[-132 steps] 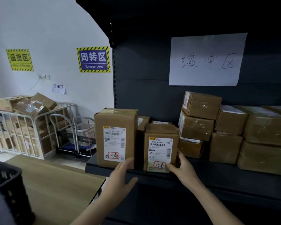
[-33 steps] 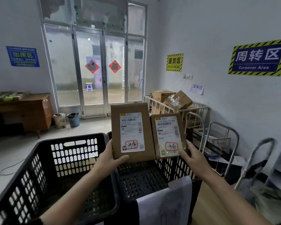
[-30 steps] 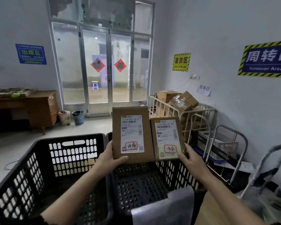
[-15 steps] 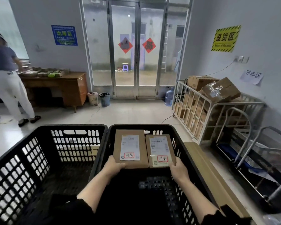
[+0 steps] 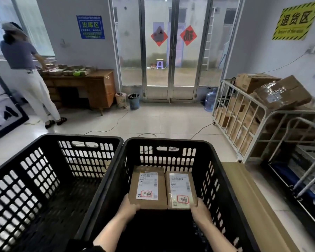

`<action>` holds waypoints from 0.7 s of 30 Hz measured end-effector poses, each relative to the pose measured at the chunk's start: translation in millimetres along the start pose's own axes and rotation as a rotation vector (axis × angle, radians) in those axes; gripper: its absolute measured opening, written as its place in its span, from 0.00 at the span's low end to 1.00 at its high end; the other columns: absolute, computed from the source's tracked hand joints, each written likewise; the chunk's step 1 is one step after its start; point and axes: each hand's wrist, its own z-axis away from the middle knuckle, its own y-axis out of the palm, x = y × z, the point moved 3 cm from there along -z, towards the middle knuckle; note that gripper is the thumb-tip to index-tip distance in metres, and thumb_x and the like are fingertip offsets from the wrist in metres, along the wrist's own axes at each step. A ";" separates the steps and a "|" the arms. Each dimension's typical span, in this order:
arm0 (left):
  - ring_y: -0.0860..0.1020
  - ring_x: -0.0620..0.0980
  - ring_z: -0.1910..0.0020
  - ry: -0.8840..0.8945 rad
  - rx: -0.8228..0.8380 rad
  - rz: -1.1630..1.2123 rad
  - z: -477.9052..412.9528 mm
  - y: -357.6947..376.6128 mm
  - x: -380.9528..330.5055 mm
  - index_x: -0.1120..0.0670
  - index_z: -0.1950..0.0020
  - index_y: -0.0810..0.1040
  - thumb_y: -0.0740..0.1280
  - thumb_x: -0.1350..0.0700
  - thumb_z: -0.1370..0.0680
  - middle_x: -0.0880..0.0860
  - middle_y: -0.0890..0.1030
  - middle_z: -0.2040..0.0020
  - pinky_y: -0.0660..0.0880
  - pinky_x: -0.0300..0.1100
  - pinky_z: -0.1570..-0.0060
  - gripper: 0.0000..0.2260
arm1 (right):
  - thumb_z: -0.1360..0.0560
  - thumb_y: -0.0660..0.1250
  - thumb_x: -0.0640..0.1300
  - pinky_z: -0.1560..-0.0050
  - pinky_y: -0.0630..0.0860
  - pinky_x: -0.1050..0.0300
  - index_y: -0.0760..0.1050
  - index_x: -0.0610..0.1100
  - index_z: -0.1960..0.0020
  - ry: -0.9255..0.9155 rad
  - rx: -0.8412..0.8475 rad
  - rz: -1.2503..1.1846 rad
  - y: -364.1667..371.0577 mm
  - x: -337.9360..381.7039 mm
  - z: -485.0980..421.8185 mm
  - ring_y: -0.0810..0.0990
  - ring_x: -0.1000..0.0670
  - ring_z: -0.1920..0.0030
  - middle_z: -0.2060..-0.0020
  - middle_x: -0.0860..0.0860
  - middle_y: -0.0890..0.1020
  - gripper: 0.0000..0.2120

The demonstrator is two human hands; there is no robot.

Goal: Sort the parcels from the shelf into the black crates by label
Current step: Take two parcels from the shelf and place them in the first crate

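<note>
Two brown cardboard parcels with white labels and red-circled marks lie side by side, label up, deep inside the right black crate (image 5: 171, 143). My left hand (image 5: 128, 208) grips the near left corner of the larger parcel (image 5: 147, 186). My right hand (image 5: 199, 209) grips the near right corner of the smaller parcel (image 5: 180, 190). The two parcels touch along their inner edges. The left black crate (image 5: 76, 139) stands right beside it, and no parcel shows in it.
Both crates sit on a wooden table (image 5: 251, 193). A metal cage cart (image 5: 247, 124) full of boxes and a hand trolley stand to the right. A person (image 5: 24, 73) works at a wooden desk (image 5: 91, 88) at the far left. Glass doors are ahead.
I turned from the shelf to the crates with both parcels. In the last second both hands lowered the parcels from chest height down into the right crate.
</note>
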 end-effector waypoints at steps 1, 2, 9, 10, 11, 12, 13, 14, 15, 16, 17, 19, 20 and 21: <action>0.76 0.54 0.43 -0.009 -0.008 0.004 -3.5 1.3 2.4 0.61 0.41 0.73 0.65 0.71 0.29 0.58 0.79 0.44 0.71 0.42 0.42 0.17 | 0.20 0.55 0.45 0.53 0.67 0.59 0.68 0.43 0.35 0.001 0.004 0.006 2.2 -1.7 -4.3 0.73 0.50 0.54 0.45 0.45 0.78 0.15; 0.76 0.54 0.43 -0.020 -0.008 0.000 -6.7 2.4 5.1 0.62 0.40 0.72 0.64 0.72 0.29 0.58 0.79 0.44 0.71 0.43 0.41 0.19 | 0.20 0.56 0.45 0.53 0.67 0.59 0.69 0.43 0.36 0.003 0.007 0.012 4.5 -3.2 -8.5 0.73 0.51 0.54 0.47 0.46 0.78 0.14; 0.77 0.54 0.43 -0.066 -0.010 -0.101 -20.4 6.2 18.4 0.59 0.38 0.71 0.65 0.70 0.30 0.58 0.80 0.43 0.72 0.47 0.39 0.21 | 0.19 0.52 0.49 0.57 0.68 0.57 0.68 0.45 0.38 0.032 -0.001 0.123 21.1 -14.5 -25.8 0.73 0.50 0.57 0.53 0.49 0.77 0.14; 0.77 0.54 0.43 -0.062 -0.019 -0.110 -21.0 6.9 18.5 0.59 0.39 0.71 0.65 0.69 0.30 0.58 0.80 0.43 0.73 0.47 0.39 0.20 | 0.20 0.52 0.48 0.57 0.69 0.57 0.68 0.44 0.38 0.031 0.000 0.133 22.7 -16.0 -27.5 0.73 0.50 0.57 0.52 0.48 0.78 0.14; 0.77 0.54 0.43 -0.059 -0.033 -0.125 -20.4 7.4 18.0 0.58 0.38 0.71 0.65 0.68 0.29 0.57 0.80 0.43 0.73 0.46 0.40 0.20 | 0.20 0.53 0.48 0.57 0.70 0.56 0.68 0.44 0.38 0.028 0.003 0.131 24.1 -17.3 -28.9 0.74 0.49 0.58 0.53 0.48 0.77 0.14; 0.77 0.55 0.43 -0.059 -0.046 -0.147 -19.7 7.9 17.5 0.58 0.37 0.71 0.65 0.67 0.29 0.57 0.79 0.42 0.73 0.45 0.40 0.20 | 0.20 0.53 0.47 0.57 0.70 0.56 0.68 0.43 0.38 0.019 0.007 0.126 25.3 -18.3 -30.0 0.75 0.50 0.58 0.55 0.49 0.77 0.14; 0.77 0.55 0.41 -0.064 -0.054 -0.181 -18.5 8.6 16.7 0.57 0.35 0.69 0.64 0.65 0.27 0.57 0.79 0.40 0.72 0.45 0.41 0.21 | 0.20 0.53 0.47 0.58 0.70 0.56 0.68 0.43 0.38 0.009 0.010 0.125 25.7 -18.1 -30.0 0.75 0.50 0.58 0.55 0.50 0.76 0.14; 0.76 0.56 0.39 -0.071 -0.059 -0.225 -17.1 9.5 15.7 0.57 0.32 0.66 0.63 0.64 0.26 0.57 0.78 0.38 0.72 0.45 0.40 0.22 | 0.20 0.53 0.46 0.58 0.70 0.56 0.67 0.43 0.37 0.002 0.015 0.132 25.6 -17.4 -29.7 0.75 0.50 0.58 0.55 0.50 0.76 0.14; 0.74 0.57 0.37 -0.079 -0.061 -0.284 -15.2 10.2 14.3 0.58 0.29 0.63 0.62 0.62 0.25 0.58 0.76 0.35 0.70 0.45 0.38 0.24 | 0.19 0.53 0.46 0.57 0.71 0.56 0.66 0.42 0.35 0.001 0.018 0.143 25.5 -16.0 -29.0 0.76 0.49 0.57 0.54 0.50 0.76 0.15; 0.72 0.58 0.35 -0.081 -0.063 -0.354 -13.6 11.0 12.6 0.59 0.28 0.60 0.60 0.62 0.24 0.59 0.73 0.33 0.69 0.45 0.37 0.25 | 0.20 0.54 0.46 0.55 0.72 0.55 0.64 0.42 0.33 0.002 0.021 0.160 25.1 -14.0 -27.7 0.77 0.48 0.54 0.51 0.48 0.77 0.17; 0.70 0.58 0.33 -0.072 -0.067 -0.422 -11.6 12.0 9.9 0.60 0.27 0.58 0.59 0.62 0.24 0.60 0.71 0.32 0.68 0.44 0.35 0.25 | 0.20 0.54 0.46 0.51 0.74 0.54 0.61 0.42 0.31 0.001 0.018 0.186 24.2 -11.1 -25.5 0.77 0.46 0.50 0.47 0.46 0.78 0.19; 0.66 0.59 0.30 -0.031 -0.069 -0.509 -7.0 14.6 2.1 0.60 0.26 0.57 0.60 0.60 0.24 0.61 0.66 0.29 0.65 0.45 0.32 0.26 | 0.20 0.54 0.46 0.46 0.74 0.52 0.58 0.43 0.29 -0.027 -0.004 0.259 20.9 -2.4 -19.4 0.76 0.45 0.45 0.43 0.44 0.76 0.21; 0.64 0.59 0.29 -0.005 -0.065 -0.529 -4.7 15.3 -3.0 0.59 0.26 0.56 0.61 0.58 0.24 0.60 0.64 0.29 0.63 0.45 0.31 0.28 | 0.20 0.55 0.47 0.46 0.74 0.53 0.56 0.43 0.27 -0.052 -0.016 0.293 18.4 4.0 -16.0 0.75 0.45 0.43 0.41 0.44 0.74 0.23; 0.62 0.58 0.29 0.027 -0.065 -0.554 -2.5 15.2 -8.6 0.58 0.26 0.55 0.63 0.55 0.24 0.59 0.62 0.28 0.62 0.46 0.30 0.30 | 0.20 0.55 0.48 0.46 0.74 0.53 0.54 0.43 0.26 -0.081 -0.026 0.318 15.4 11.6 -12.4 0.74 0.45 0.41 0.39 0.44 0.73 0.25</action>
